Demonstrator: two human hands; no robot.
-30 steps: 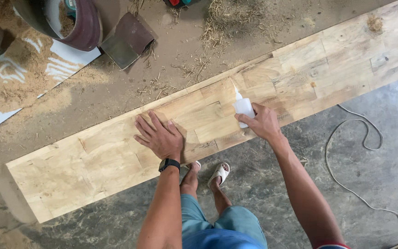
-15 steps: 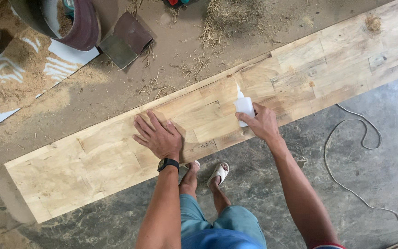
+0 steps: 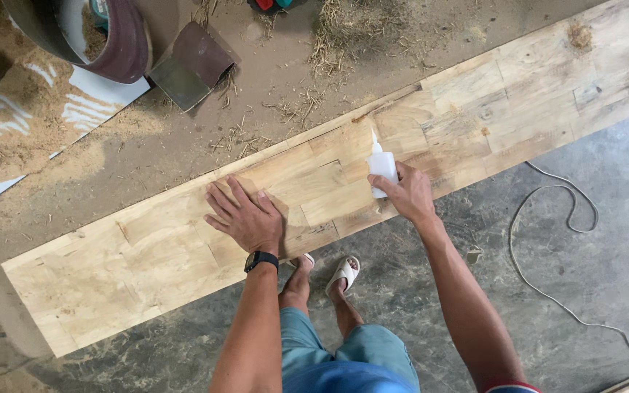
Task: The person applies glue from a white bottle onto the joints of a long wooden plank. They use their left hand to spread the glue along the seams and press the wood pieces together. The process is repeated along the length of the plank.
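Two hands | left hand [image 3: 245,217] fingers spread on plank [image 3: 147,255] | right hand [image 3: 408,195] fingers clamped on white bottle [image 3: 382,167]

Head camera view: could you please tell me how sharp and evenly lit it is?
Head view: soft, even daylight, no glare; long pale wooden plank sharp; left hand casts a faint shadow on it; right hand and small white squeeze bottle crisp; edges slightly curved.

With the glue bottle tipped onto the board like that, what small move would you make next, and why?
Probably squeeze and draw the white bottle along the joint line, since its nozzle points at a seam in the wooden board, the right hand grips it, and the left hand lies flat, steadying the board.
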